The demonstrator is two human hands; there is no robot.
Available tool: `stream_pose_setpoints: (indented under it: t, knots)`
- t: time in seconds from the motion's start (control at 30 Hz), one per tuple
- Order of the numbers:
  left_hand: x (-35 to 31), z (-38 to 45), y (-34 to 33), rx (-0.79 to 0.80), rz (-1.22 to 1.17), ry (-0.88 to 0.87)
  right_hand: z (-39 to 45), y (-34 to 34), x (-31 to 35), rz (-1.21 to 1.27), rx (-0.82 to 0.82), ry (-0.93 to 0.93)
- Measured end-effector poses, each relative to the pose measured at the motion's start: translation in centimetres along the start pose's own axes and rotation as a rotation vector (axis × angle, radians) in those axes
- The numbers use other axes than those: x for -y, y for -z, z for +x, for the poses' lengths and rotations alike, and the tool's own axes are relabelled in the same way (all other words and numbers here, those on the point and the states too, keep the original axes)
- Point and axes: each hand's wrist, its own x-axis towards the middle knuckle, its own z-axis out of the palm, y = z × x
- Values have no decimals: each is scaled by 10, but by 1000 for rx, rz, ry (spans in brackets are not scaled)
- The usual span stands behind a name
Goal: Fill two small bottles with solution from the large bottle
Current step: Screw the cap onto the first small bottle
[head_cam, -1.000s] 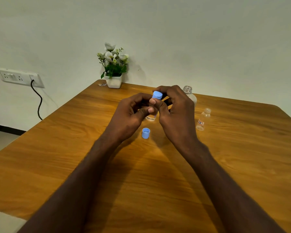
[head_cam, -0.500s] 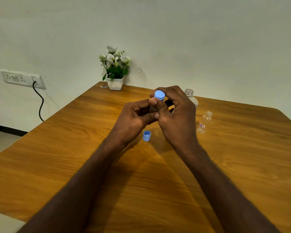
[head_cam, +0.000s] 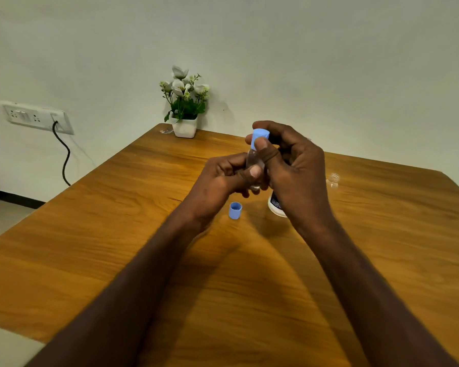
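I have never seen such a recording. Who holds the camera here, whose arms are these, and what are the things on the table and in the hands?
There is no machine. A person wears one camera on the head, looking down at their own arms. The left hand holds a small clear bottle by its body; the right hand pinches the blue cap on top of it. On the wooden table lie a second blue cap, an open small bottle and a larger bottle, mostly hidden behind the right hand. A flower pot stands at the wall.
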Motion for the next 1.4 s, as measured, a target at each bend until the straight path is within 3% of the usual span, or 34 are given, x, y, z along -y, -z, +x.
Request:
stream_pose_setpoints:
  t: [0.13,0.23,0.3,0.5,0.67,0.83,0.97,1.2,1.4]
  knots:
    - [-4,-3,18,260,-270,159,-3,-1,9,30,116,36]
    - [-2,-5,23,325,-317,188,-7,-1,15,70,212,-5]
    - [0,-4,22,270,-318,193,-5,-1,15,90,224,-36]
    - [3,-2,13,81,-84,121,-8,-13,11,67,47,-65]
    - [0,-2,20,92,27,200,-12,-20,3,-11,-31,-61]
    - [9,0,31,-176,231,228,-15,-22,-11,-316,-28,69]
    - [27,-4,34,-319,296,367,-17,-24,-21,-420,-32,112]
    - [39,-3,32,-236,562,338,-20,-23,-28,-491,-129,273]
    - [35,-2,33,-175,572,342,-21,-24,-29,-455,-141,357]
